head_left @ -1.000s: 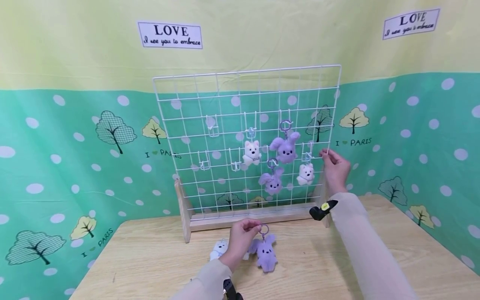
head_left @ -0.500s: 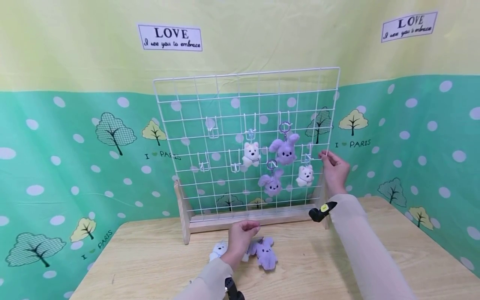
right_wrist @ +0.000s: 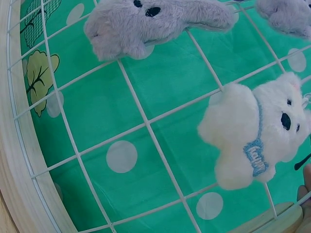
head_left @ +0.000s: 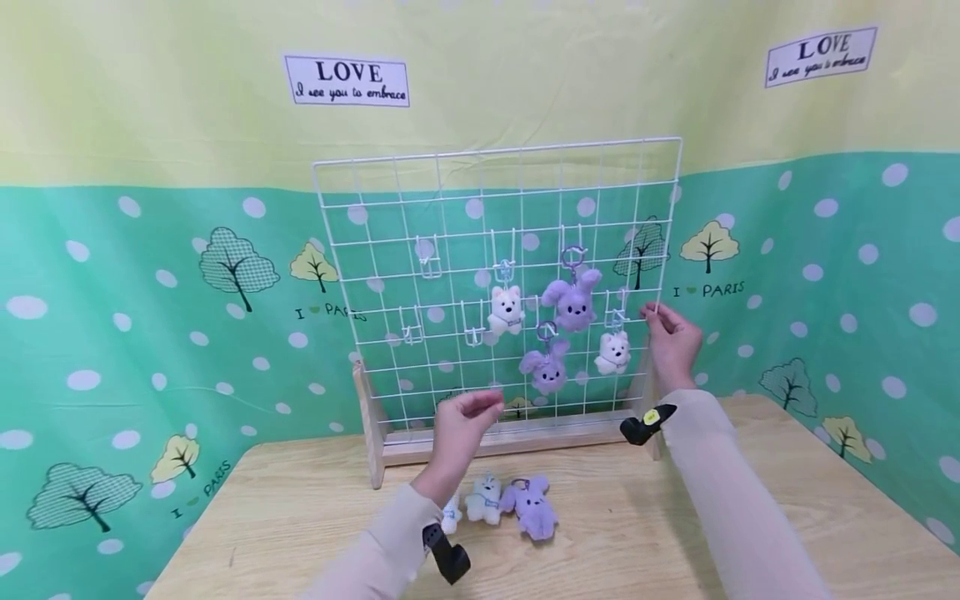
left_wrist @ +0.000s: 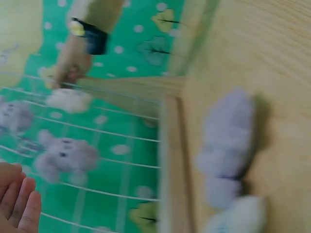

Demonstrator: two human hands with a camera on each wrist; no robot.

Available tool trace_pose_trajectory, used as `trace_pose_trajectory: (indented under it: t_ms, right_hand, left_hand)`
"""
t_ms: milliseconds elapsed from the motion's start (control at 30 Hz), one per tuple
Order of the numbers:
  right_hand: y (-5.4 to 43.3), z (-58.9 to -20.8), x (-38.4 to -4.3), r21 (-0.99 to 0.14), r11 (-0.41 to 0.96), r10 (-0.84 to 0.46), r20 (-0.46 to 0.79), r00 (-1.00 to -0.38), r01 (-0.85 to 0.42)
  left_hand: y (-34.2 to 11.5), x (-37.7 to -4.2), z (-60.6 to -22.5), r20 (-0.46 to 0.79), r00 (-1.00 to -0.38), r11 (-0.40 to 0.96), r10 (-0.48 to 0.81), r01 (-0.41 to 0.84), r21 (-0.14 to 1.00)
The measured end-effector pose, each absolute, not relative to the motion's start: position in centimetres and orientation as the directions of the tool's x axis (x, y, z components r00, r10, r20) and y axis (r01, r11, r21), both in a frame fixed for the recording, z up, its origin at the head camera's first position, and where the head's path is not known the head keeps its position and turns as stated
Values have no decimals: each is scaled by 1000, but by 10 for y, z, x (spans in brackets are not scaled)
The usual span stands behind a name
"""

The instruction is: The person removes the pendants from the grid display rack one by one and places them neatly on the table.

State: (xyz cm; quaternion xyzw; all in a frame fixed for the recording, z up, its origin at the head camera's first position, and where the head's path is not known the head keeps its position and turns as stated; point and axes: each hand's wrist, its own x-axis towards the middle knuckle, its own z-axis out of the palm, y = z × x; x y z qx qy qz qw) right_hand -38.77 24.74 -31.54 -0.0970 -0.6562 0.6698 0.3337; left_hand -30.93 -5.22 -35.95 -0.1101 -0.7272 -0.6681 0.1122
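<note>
"What's at the back?"

"A cloth [head_left: 135, 100], yellow above, green below."

"Anything printed on it?"

"A left sign [head_left: 347, 82] and a right sign [head_left: 821, 57], up on the yellow, both headed LOVE. Down on the green, pale dots [head_left: 895, 174] are scattered among yellow trees [head_left: 709, 242] and checked trees [head_left: 237, 260]."

"Any lettering there?"

"PARIS [head_left: 722, 288], with a green mark before it, under a yellow tree at right, and again toward the left."

"And below?"

"A table [head_left: 637, 542] of pale wood."

Curtains [head_left: 525, 100] are enclosing a table [head_left: 615, 542] where keychains [head_left: 576, 307] are hanging on a wire grid [head_left: 498, 151], suggesting a shop-like display
</note>
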Motion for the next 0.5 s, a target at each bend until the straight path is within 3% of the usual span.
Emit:
trace_pose_trajectory:
  t_ms: [300,500]
  right_hand:
    - [248,-316,-388,-943,87,563,312,-765,-321]
    - [248,-318,-388,-939,119,564,331,-757,-323]
  left_hand:
    - [-56,-313,-287,393,-918,36,-43,392,919]
    - [-47,-323,-250,463,-884,73,-70,458,886]
